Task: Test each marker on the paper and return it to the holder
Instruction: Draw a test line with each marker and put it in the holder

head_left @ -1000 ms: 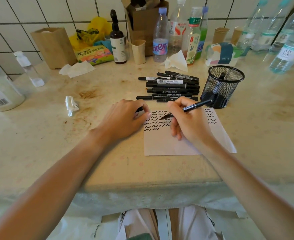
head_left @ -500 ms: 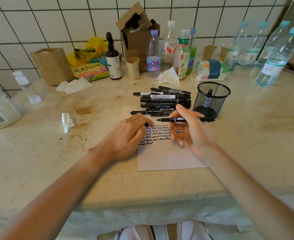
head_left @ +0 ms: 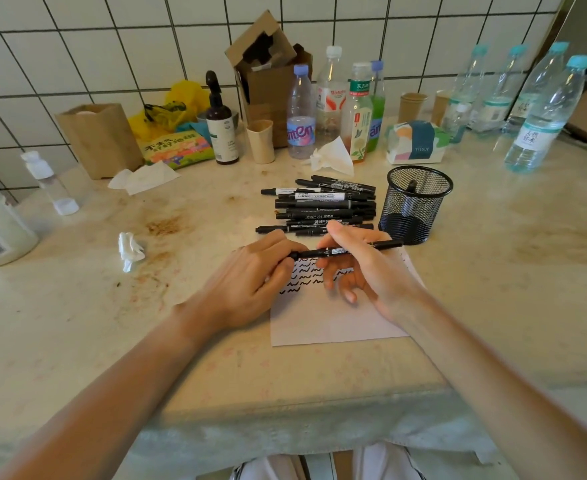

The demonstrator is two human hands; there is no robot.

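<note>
Black marker held level above the paper, left hand pinched on its left end, right hand gripping the barrel between thumb and fingers. Mesh holder standing upright on the surface just right of the hands, one marker inside leaning against its wall. Pile of markers lying flat beside the holder, behind the paper with its wavy black test lines.
</note>
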